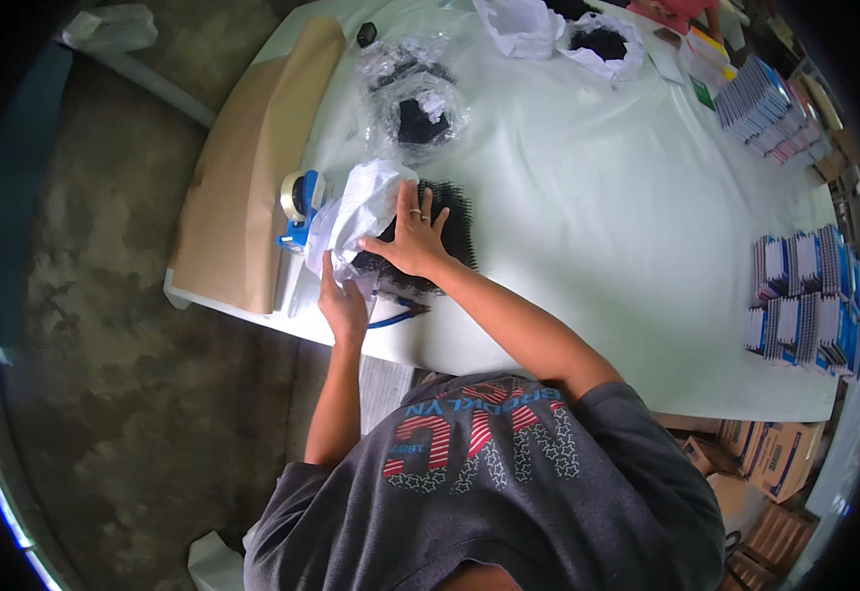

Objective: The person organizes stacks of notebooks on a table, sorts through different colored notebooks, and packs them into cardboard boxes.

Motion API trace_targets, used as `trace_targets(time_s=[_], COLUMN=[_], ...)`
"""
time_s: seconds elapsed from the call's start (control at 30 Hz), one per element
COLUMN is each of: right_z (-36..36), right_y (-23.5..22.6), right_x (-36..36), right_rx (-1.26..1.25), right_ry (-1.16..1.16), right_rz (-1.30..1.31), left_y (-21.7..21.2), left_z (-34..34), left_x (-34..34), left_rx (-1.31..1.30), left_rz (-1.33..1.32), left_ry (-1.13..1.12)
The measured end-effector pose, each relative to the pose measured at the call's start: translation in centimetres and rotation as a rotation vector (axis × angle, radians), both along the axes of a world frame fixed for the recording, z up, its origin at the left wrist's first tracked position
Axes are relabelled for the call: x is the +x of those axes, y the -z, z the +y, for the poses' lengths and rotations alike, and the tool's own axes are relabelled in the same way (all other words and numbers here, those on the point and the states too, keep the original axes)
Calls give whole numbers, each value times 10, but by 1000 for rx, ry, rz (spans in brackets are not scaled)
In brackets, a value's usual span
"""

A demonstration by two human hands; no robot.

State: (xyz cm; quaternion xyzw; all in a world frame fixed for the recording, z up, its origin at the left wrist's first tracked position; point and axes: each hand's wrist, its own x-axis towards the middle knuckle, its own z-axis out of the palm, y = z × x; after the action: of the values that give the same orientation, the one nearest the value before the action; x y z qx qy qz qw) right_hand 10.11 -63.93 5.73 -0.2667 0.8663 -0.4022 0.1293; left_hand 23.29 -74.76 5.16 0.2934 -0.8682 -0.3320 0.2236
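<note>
Grey-shirted person's left hand (343, 307) grips white bag (356, 212); right hand (412, 241) flat, open on white table (588, 227)

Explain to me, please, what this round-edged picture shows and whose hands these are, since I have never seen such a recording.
It comes from a fisheye camera worn on a person's head, looking down, so straight edges bend. The forearms are the wearer's own. The left hand grips a white plastic bag; the right hand lies flat on a pile of small black pieces. On the white table also sit a blue tape dispenser, a clear bag of black pieces, brown paper and stacks of small packets.
</note>
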Motion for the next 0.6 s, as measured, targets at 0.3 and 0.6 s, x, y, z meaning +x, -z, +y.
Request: trace_targets(time_s=[0.3,0.6], right_z=[7,4], right_y=[9,4], right_x=[-8,-9], right_rx=[82,61], right_ry=[-92,-12], right_rz=[21,-59], left_y=[-13,-88], left_z=[-102,-110], left_x=[-26,-88], left_rx=[323,32], left_rz=[123,-339], left_ry=[338,586])
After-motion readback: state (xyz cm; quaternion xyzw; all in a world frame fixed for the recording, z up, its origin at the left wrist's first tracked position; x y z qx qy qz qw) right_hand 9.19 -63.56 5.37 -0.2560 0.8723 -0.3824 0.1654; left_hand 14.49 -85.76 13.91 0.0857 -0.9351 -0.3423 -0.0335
